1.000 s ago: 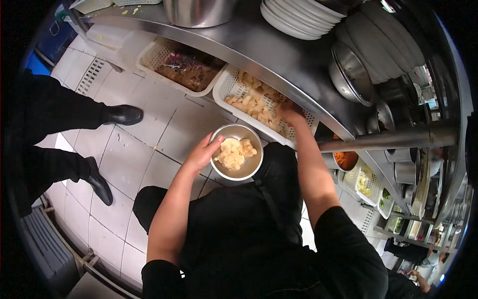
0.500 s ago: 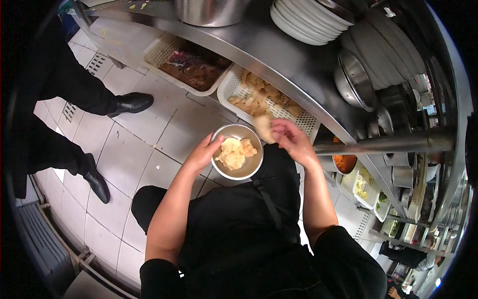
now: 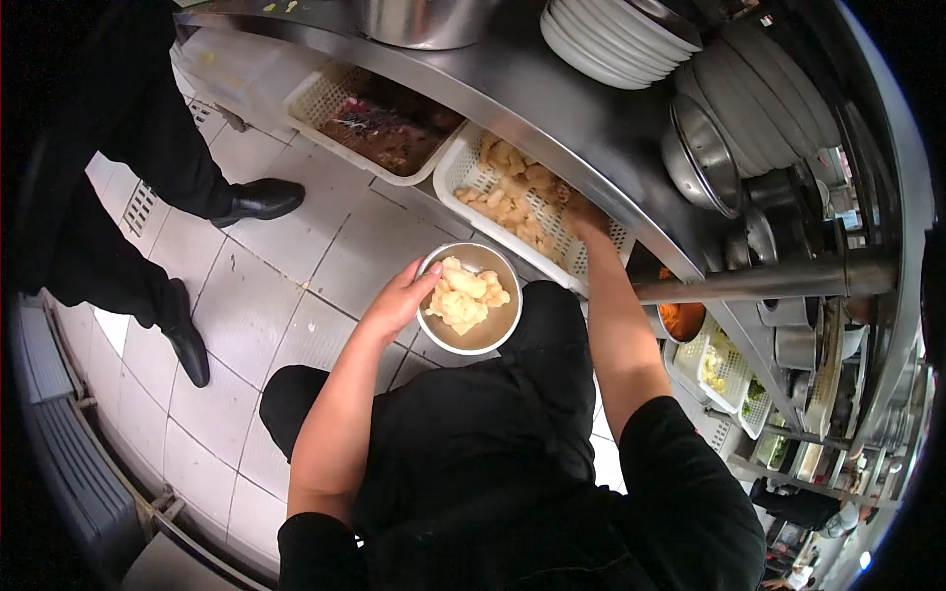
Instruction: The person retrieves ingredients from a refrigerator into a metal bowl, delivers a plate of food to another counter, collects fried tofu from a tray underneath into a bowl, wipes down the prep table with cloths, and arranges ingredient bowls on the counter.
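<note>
My left hand grips a round metal bowl by its rim, thumb over the inside edge. Several pale yellow, lumpy food pieces lie in the bowl; they look battered or fried, but I cannot tell the exact kind. Under the steel counter, a white perforated basket holds more such pieces, spread over its left and middle part. My right hand reaches into the right side of this basket, in the shadow of the counter edge. Its fingers are dark and partly hidden, so what they touch cannot be made out.
Left of the basket stands another perforated basket with dark brown contents. The steel counter overhangs both and carries stacked white plates and metal bowls. A steel pipe runs at right. A person's black shoes stand at left.
My right hand has moved from beside the bowl up into the basket. The piece it held is gone from it, and the bowl's heap looks fuller. My left hand stays on the bowl.
</note>
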`<state>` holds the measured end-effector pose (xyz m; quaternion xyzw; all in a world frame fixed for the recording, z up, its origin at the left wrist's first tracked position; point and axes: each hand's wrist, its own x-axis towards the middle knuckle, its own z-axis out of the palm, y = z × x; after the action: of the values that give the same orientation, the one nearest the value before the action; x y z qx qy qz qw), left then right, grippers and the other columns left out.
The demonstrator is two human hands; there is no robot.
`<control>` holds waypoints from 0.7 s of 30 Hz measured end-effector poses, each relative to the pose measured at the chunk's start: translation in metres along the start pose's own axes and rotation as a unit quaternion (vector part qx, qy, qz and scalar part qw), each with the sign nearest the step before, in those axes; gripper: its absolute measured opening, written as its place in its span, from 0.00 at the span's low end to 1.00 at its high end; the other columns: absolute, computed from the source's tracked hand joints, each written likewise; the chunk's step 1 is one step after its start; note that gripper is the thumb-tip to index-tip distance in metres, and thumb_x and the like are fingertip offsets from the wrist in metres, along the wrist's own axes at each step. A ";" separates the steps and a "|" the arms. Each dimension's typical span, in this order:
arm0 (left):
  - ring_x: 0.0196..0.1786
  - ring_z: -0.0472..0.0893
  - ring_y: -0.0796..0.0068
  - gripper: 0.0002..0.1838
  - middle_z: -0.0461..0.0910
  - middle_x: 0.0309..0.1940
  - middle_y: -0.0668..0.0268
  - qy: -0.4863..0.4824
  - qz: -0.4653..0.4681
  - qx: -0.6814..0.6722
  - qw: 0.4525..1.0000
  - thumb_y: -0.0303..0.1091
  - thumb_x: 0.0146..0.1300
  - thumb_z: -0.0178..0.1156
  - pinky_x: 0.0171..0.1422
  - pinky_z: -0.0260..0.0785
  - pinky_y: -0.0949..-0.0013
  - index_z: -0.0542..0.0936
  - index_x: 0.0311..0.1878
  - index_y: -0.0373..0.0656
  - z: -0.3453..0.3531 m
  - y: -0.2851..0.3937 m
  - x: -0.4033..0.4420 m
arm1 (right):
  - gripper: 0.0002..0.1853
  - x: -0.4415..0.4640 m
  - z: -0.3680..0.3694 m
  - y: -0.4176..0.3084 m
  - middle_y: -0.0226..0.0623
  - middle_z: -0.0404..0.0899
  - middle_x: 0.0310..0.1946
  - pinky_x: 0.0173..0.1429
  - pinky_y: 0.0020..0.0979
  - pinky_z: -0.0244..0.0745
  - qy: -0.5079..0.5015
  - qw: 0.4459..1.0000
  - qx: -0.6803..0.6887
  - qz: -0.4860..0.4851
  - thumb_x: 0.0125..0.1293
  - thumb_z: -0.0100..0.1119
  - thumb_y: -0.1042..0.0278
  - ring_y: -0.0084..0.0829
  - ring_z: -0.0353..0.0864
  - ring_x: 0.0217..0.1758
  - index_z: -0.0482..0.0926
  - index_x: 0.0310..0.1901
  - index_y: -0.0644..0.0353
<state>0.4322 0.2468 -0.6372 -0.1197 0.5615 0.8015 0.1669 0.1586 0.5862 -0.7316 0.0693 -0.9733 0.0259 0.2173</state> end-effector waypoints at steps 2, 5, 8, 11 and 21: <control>0.62 0.73 0.71 0.30 0.76 0.59 0.58 -0.005 -0.002 -0.005 1.000 0.51 0.73 0.53 0.68 0.63 0.68 0.68 0.67 0.35 0.000 0.000 0.000 | 0.21 -0.004 -0.023 -0.005 0.47 0.82 0.49 0.54 0.45 0.76 -0.130 0.988 0.043 0.066 0.62 0.58 0.58 0.46 0.82 0.48 0.79 0.54 0.61; 0.63 0.73 0.71 0.31 0.75 0.60 0.57 -0.011 -0.004 0.016 1.000 0.51 0.73 0.53 0.68 0.63 0.68 0.68 0.68 0.35 -0.001 0.002 0.002 | 0.23 -0.008 -0.086 -0.021 0.50 0.82 0.49 0.52 0.42 0.77 -0.356 0.877 0.238 0.218 0.63 0.57 0.56 0.43 0.84 0.47 0.79 0.54 0.63; 0.63 0.73 0.73 0.30 0.76 0.61 0.60 -0.006 -0.007 0.013 1.000 0.48 0.74 0.53 0.68 0.63 0.70 0.67 0.69 0.36 -0.001 -0.002 0.003 | 0.25 -0.007 -0.024 0.011 0.47 0.83 0.46 0.53 0.39 0.77 -0.258 0.958 0.090 0.089 0.57 0.64 0.49 0.41 0.84 0.48 0.80 0.51 0.58; 0.62 0.74 0.73 0.29 0.76 0.60 0.59 -0.007 0.000 0.028 1.000 0.48 0.74 0.53 0.67 0.64 0.70 0.67 0.68 0.35 -0.004 -0.007 0.005 | 0.23 -0.035 -0.023 -0.003 0.42 0.83 0.47 0.54 0.39 0.76 -0.074 0.996 -0.007 -0.058 0.55 0.66 0.48 0.39 0.82 0.51 0.81 0.47 0.54; 0.63 0.73 0.72 0.30 0.76 0.60 0.59 -0.017 -0.011 -0.012 1.000 0.50 0.74 0.53 0.68 0.63 0.69 0.68 0.68 0.35 0.000 0.003 -0.002 | 0.17 -0.021 -0.027 0.012 0.38 0.84 0.44 0.55 0.37 0.76 -0.174 0.977 0.030 0.122 0.56 0.67 0.54 0.39 0.83 0.48 0.81 0.44 0.52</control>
<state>0.4324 0.2456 -0.6335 -0.1148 0.5478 0.8081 0.1837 0.1869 0.6032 -0.7160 -0.0402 -0.9961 0.0695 0.0376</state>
